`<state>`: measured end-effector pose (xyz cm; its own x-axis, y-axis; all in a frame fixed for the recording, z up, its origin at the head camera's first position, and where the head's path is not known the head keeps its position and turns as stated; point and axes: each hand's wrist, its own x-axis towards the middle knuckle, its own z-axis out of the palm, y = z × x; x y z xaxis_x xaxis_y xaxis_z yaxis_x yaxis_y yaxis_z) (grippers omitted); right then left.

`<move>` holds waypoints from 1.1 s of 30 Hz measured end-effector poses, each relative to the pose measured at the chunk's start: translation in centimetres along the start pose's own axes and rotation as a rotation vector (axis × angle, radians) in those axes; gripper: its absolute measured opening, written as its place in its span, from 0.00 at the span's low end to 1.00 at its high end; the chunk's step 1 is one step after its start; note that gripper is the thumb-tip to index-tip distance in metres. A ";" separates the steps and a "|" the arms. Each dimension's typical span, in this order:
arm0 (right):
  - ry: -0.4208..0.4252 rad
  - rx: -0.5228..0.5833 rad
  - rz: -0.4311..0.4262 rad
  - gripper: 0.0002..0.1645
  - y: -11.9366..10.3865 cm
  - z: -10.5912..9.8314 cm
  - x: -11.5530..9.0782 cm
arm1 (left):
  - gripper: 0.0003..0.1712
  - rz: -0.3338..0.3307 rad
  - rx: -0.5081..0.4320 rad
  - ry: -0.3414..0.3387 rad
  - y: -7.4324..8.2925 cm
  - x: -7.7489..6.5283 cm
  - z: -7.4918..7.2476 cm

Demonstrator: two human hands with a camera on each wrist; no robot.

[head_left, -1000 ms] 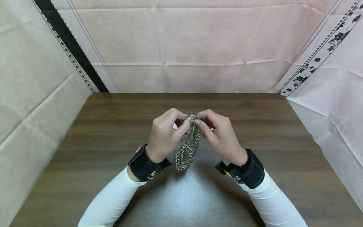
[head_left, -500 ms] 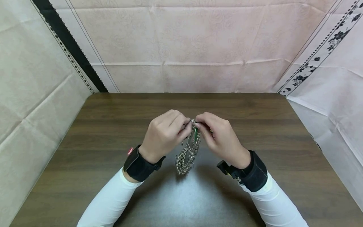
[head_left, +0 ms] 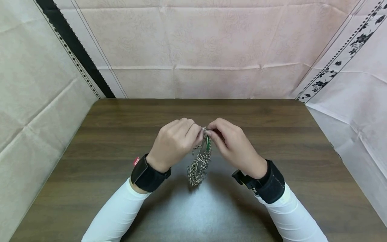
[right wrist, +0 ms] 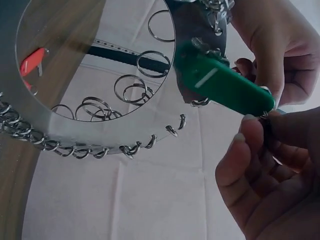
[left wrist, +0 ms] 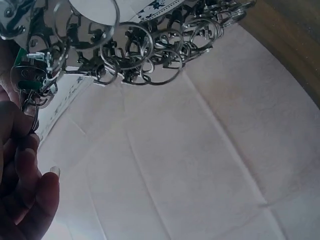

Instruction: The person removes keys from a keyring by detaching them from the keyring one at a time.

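Note:
A flat metal plate with a round opening (right wrist: 95, 114) hangs over the table, its edge lined with small hooks and several split key rings (left wrist: 131, 45). In the head view this bunch (head_left: 196, 173) dangles below both hands. A green key tag (right wrist: 227, 85) sticks out at its upper end. My left hand (head_left: 176, 141) pinches a small metal ring beside the tag's end; its fingertips are partly hidden in the head view. My right hand (head_left: 234, 144) pinches the small metal ring at the tag's tip between thumb and finger. The two hands' fingertips nearly meet there.
A brown wooden table (head_left: 121, 117) lies beneath. Pale cloth (head_left: 217, 40) with dark borders stands behind and at both sides. A red tag (right wrist: 32, 62) shows inside the plate's round opening; whether seen through or reflected, I cannot tell.
My left hand has rolled over, so its back now faces up, and its wrist has moved slightly left. The hanging plate has turned narrower and dropped a little. My right hand has barely moved.

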<state>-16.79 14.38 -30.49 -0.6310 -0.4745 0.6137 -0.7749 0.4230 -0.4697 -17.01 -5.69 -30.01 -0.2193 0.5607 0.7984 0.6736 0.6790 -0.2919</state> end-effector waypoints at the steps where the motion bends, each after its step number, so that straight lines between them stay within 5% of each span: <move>1: -0.008 -0.008 0.010 0.02 0.1 0.0 0.0 | 0.09 -0.008 -0.005 -0.002 -0.1 0.0 0.1; 9: -0.014 -0.038 0.021 0.01 0.2 0.2 0.1 | 0.08 -0.111 -0.095 0.023 0.0 0.0 0.5; 33: -0.006 0.115 0.092 0.04 0.1 0.5 -0.1 | 0.07 -0.458 -0.387 0.052 1.3 -0.4 1.3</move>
<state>-16.83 14.09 -30.94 -0.6994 -0.4425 0.5613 -0.7128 0.3738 -0.5935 -16.98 -4.37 -31.40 -0.5196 0.2218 0.8251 0.7292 0.6185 0.2929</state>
